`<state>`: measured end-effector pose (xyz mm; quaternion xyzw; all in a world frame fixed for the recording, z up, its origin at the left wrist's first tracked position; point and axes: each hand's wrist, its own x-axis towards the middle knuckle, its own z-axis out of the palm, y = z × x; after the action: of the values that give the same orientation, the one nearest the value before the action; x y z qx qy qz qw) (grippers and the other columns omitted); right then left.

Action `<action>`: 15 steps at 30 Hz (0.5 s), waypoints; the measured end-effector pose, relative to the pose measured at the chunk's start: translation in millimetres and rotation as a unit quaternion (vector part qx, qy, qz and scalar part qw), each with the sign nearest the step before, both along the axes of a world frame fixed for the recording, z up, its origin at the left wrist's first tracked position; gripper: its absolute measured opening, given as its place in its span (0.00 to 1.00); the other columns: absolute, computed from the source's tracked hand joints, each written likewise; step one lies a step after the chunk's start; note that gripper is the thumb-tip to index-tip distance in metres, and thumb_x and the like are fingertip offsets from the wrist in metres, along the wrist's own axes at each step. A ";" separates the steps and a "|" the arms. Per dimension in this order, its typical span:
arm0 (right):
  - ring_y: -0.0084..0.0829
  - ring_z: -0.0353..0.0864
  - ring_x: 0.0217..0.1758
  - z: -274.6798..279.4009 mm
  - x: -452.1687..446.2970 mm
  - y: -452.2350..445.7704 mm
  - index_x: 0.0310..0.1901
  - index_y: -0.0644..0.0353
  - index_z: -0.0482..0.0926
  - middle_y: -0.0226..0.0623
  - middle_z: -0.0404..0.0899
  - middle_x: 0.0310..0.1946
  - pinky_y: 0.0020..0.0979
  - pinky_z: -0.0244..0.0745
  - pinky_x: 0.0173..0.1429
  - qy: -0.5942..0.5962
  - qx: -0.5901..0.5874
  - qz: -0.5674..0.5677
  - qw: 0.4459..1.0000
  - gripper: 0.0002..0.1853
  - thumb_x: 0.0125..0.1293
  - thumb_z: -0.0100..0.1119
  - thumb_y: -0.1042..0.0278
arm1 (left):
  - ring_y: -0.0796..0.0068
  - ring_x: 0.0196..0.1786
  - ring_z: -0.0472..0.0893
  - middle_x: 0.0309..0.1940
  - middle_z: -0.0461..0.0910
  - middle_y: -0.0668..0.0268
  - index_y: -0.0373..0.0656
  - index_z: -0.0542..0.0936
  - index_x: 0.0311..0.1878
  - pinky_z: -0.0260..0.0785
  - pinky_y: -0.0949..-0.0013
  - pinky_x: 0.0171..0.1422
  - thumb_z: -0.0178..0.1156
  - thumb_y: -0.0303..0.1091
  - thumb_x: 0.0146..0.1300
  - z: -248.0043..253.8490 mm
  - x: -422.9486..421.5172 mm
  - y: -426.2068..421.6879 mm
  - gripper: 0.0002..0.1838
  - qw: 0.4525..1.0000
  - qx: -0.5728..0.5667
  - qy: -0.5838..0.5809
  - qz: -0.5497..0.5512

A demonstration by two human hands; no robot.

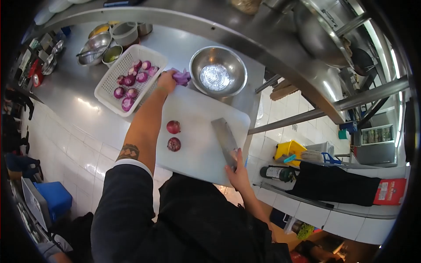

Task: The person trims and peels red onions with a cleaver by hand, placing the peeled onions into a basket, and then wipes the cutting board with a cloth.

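My left hand [166, 82] reaches to the far left corner of the white cutting board [197, 151]. Its fingers close on a crumpled purple cloth [181, 78], though the fingertips are partly hidden. In my right hand [237, 170] is a cleaver [224, 136], its broad blade lying over the right side of the board. Two red onion pieces, the upper onion [173, 127] and the lower onion [174, 144], rest on the board's left half. Beside my left forearm stands a white perforated basket [104, 90] holding several red onions [130, 80].
A steel bowl [218, 87] stands just beyond the board. Other bowls and tubs, among them a steel bowl [94, 46], sit at the back left. A metal shelf edge [210, 27] crosses above the steel table [79, 83]. A yellow bucket [290, 152] is on the floor at right.
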<state>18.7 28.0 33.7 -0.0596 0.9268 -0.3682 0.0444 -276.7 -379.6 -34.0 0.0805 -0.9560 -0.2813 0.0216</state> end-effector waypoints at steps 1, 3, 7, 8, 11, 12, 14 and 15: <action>0.40 0.79 0.36 14.0 3.4 -7.1 0.82 0.58 0.53 0.47 0.81 0.41 0.35 0.77 0.42 -0.100 -0.017 -0.042 0.994 0.45 0.68 0.66 0.65 | 0.42 0.66 0.76 0.63 0.75 0.45 0.50 0.80 0.65 0.67 0.47 0.73 0.59 0.30 0.63 4.9 5.8 -1.0 0.25 0.999 0.037 0.026 0.022; 0.40 0.80 0.38 25.4 11.9 -8.2 0.82 0.58 0.54 0.47 0.81 0.44 0.35 0.77 0.45 0.003 0.108 -0.005 0.994 0.44 0.68 0.67 0.66 | 0.41 0.58 0.79 0.57 0.77 0.45 0.41 0.82 0.57 0.73 0.49 0.65 0.58 0.27 0.62 23.7 23.7 7.4 0.19 0.992 0.038 0.112 0.038; 0.41 0.83 0.42 38.8 2.2 -7.6 0.80 0.61 0.59 0.45 0.81 0.44 0.37 0.78 0.49 0.052 0.059 -0.024 0.997 0.42 0.66 0.66 0.72 | 0.45 0.51 0.80 0.51 0.78 0.49 0.37 0.81 0.57 0.75 0.52 0.56 0.59 0.25 0.62 92.1 95.1 37.7 0.19 0.946 0.134 0.291 -0.043; 0.41 0.83 0.42 48.1 -1.6 -12.5 0.80 0.61 0.59 0.45 0.81 0.44 0.37 0.78 0.49 0.050 0.060 -0.038 0.996 0.42 0.66 0.66 0.72 | 0.47 0.49 0.80 0.49 0.78 0.50 0.37 0.81 0.56 0.74 0.54 0.54 0.60 0.25 0.61 118.7 116.4 52.1 0.19 0.939 0.181 0.287 -0.055; 0.31 0.83 0.46 64.4 -27.6 -43.5 0.80 0.59 0.61 0.37 0.81 0.46 0.32 0.79 0.52 -0.055 -0.219 -0.044 0.973 0.39 0.70 0.64 0.75 | 0.53 0.48 0.81 0.50 0.77 0.51 0.37 0.80 0.58 0.74 0.57 0.53 0.63 0.27 0.62 158.2 175.6 102.4 0.20 0.946 0.271 0.116 -0.137; 0.26 0.81 0.43 58.9 -34.9 -54.6 0.75 0.60 0.67 0.34 0.80 0.42 0.29 0.77 0.48 -0.036 -0.298 -0.026 0.954 0.33 0.69 0.64 0.74 | 0.54 0.48 0.81 0.50 0.77 0.52 0.36 0.79 0.59 0.75 0.59 0.53 0.64 0.28 0.63 163.4 197.4 124.2 0.21 0.937 0.299 0.060 -0.171; 0.21 0.79 0.40 49.4 -40.2 -65.8 0.70 0.62 0.72 0.31 0.79 0.37 0.27 0.76 0.44 -0.012 -0.379 -0.006 0.925 0.27 0.69 0.65 0.74 | 0.66 0.47 0.81 0.47 0.79 0.58 0.33 0.77 0.62 0.74 0.65 0.54 0.66 0.31 0.67 136.4 234.0 175.8 0.22 0.892 0.380 0.148 -0.194; 0.20 0.78 0.39 44.6 -39.9 -67.9 0.65 0.63 0.74 0.31 0.79 0.37 0.26 0.75 0.43 -0.013 -0.409 -0.046 0.911 0.23 0.69 0.65 0.74 | 0.66 0.47 0.81 0.47 0.79 0.58 0.33 0.77 0.62 0.74 0.65 0.54 0.66 0.31 0.67 122.6 248.6 190.0 0.22 0.892 0.377 0.149 -0.198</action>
<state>-21.2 -40.0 78.3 -0.0246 0.6964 -0.7171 0.0115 -28.2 -189.7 88.6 -0.1516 -0.7596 -0.6279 0.0758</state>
